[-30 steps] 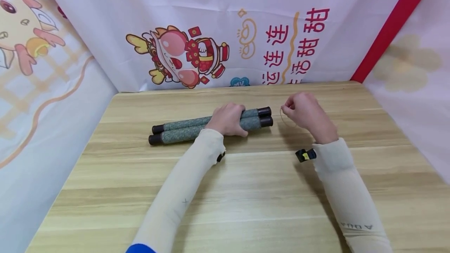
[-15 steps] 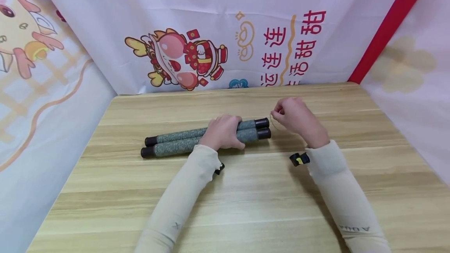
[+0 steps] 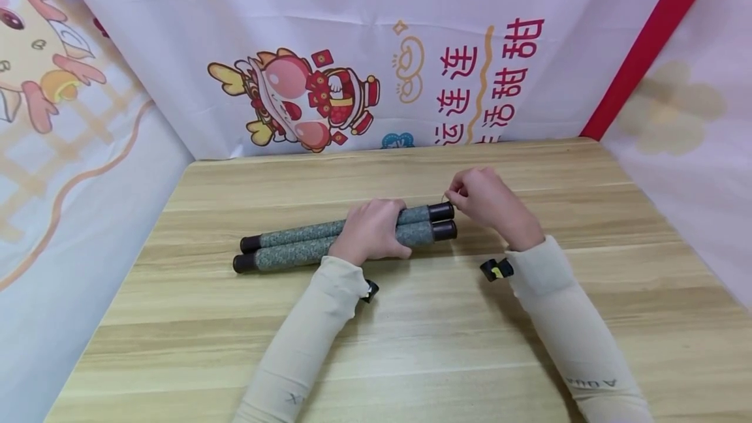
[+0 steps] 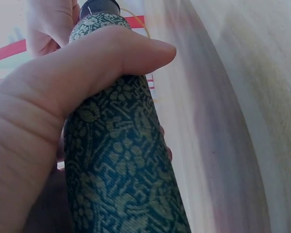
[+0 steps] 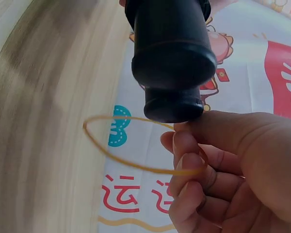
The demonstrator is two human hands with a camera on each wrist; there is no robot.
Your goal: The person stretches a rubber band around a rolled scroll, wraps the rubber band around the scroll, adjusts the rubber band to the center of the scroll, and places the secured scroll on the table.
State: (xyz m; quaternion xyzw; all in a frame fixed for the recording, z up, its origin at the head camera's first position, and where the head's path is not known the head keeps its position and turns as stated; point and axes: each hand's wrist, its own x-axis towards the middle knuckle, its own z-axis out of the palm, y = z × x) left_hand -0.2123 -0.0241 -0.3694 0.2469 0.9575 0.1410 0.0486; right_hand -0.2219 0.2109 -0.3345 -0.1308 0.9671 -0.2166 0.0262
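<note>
Two rolled scrolls lie side by side, the far scroll [image 3: 302,232] and the near scroll [image 3: 294,255], in green patterned brocade with dark end knobs. My left hand [image 3: 370,230] grips both across their right half. In the left wrist view its thumb [image 4: 111,53] crosses the top of the brocade [image 4: 126,160]. At the scrolls' right ends my right hand [image 3: 487,201] pinches a thin yellowish rubber band [image 5: 136,167]. The right wrist view shows the band as a stretched loop just below the dark knobs [image 5: 174,63], with fingertips close to the smaller-looking knob. Whether they touch cannot be told.
The wooden table [image 3: 411,331] extends in front of the scrolls and to both sides. A white printed cloth [image 3: 352,12] hangs behind its back edge, with similar cloth at the left and right. Small black devices [image 3: 497,269] are worn at the wrists.
My right hand has moved left with the rubber band, narrowing the gap to the scrolls' right ends. The scrolls and left hand sit lower in view, and the head view has shifted slightly.
</note>
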